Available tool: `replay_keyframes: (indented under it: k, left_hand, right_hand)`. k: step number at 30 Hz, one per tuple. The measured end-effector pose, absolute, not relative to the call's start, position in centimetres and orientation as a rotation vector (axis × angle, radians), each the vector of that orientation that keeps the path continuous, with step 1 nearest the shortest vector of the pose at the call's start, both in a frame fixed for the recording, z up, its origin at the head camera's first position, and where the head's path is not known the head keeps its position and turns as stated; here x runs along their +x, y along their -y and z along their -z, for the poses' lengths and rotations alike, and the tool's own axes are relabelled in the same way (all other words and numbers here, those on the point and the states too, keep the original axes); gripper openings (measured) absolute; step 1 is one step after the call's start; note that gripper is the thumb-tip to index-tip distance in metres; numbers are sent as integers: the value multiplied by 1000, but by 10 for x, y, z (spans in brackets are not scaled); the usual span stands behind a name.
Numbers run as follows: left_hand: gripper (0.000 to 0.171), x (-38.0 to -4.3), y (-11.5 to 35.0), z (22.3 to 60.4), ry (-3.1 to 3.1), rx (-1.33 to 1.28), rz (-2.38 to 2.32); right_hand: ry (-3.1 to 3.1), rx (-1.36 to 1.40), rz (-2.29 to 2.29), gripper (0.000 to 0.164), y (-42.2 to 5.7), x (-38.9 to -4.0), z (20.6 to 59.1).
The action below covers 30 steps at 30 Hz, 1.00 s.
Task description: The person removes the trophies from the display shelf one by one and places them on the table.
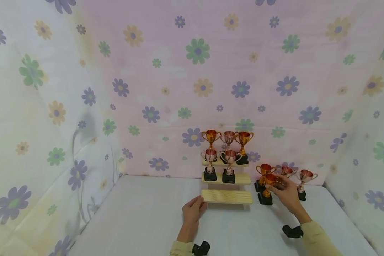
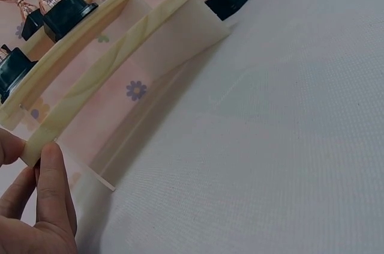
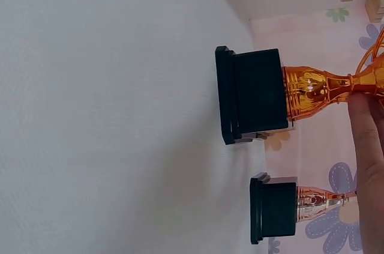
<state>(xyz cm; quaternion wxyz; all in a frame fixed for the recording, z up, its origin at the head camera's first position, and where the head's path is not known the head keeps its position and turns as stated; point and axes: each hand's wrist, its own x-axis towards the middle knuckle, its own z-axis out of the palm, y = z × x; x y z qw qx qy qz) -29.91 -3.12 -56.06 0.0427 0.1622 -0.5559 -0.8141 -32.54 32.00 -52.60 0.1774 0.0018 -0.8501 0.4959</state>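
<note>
My left hand [image 1: 191, 214] pinches the left end of the lowest wooden step [image 1: 227, 196] of a three-step display stand, thumb above and fingers beneath, as the left wrist view shows. To the right of the stand, my right hand [image 1: 287, 192] grips a gold trophy cup [image 3: 306, 93] with a black base by its upper part. Whether that base touches the table cannot be told. Another gold trophy [image 1: 266, 168] stands just behind it. Two rose-gold trophies [image 1: 305, 176] are behind and right of the right hand, one partly hidden by it.
Two rose-gold trophies [image 1: 230, 158] stand on the middle step. The top step [image 1: 206, 163] carries two gold trophies with a rose-gold one between them. A white cloth [image 1: 140, 213] covers the table, and flower-patterned fabric [image 1: 166, 106] hangs behind and at both sides.
</note>
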Motion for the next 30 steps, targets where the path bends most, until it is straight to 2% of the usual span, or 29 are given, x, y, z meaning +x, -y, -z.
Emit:
replay_keyframes:
  k: [7,11,14,20,30]
  left_hand:
    - [34,-300,32,560,1694,487,2494]
    - [35,-301,32,562,1694,486,2497]
    - [36,-301,32,564,1691,480,2501]
    - [36,-301,33,565,1683,457,2507]
    - [37,-300,33,565,1700,468,2499]
  right_hand:
    - [2409,-32,-1393,66,-321,-327,532]
    - [2431,-9,-1393,62,-322,-324,535]
    - [2477,18,-1396,58,-322,-319,536]
    - [2636,-11,-1361,61,-322,-300,534]
    - [2844,-14,-1190,40,-315,-263,522]
